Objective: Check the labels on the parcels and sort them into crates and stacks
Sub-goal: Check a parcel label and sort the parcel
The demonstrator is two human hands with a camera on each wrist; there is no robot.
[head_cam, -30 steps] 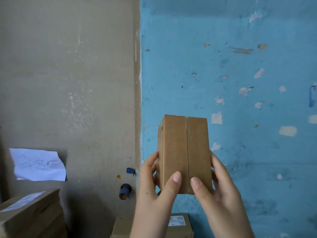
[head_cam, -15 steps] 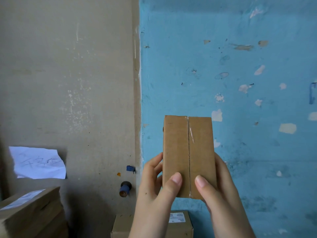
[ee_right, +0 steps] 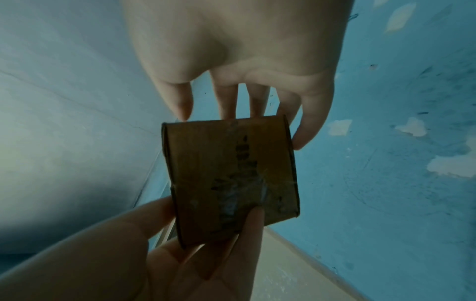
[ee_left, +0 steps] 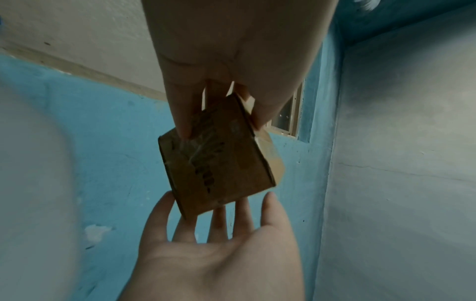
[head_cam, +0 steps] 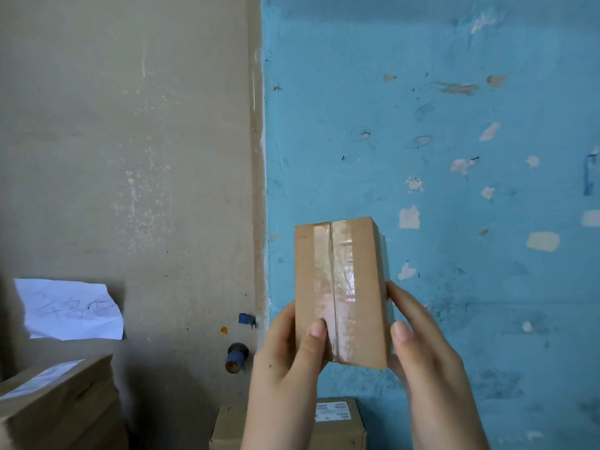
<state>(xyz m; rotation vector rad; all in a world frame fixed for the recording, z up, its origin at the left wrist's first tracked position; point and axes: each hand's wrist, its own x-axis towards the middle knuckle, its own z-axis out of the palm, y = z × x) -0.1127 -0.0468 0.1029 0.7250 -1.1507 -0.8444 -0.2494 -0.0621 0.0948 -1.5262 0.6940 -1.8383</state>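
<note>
I hold a small brown cardboard parcel (head_cam: 341,290) upright in front of the blue wall, its taped seam facing me. No label shows on this face. My left hand (head_cam: 302,332) pinches its lower left part, thumb on the front and fingers behind. My right hand (head_cam: 418,345) lies at the right side with straight fingers behind the parcel and the thumb beside the right edge. In the left wrist view the parcel (ee_left: 221,163) sits between the left hand (ee_left: 219,101) and the spread fingers of the right hand (ee_left: 219,234). The right wrist view shows the parcel (ee_right: 231,173) against the right hand (ee_right: 244,91).
A cardboard box with a white label (head_cam: 334,417) stands below my hands. At the lower left is a stack of labelled cardboard boxes (head_cam: 55,401). A handwritten white sheet (head_cam: 68,310) hangs on the beige wall. A short pipe stub (head_cam: 237,357) sticks out near the corner.
The parcel has turned about its upright axis, so its right side shows instead of its left. My right thumb has slid off the front face to the right edge.
</note>
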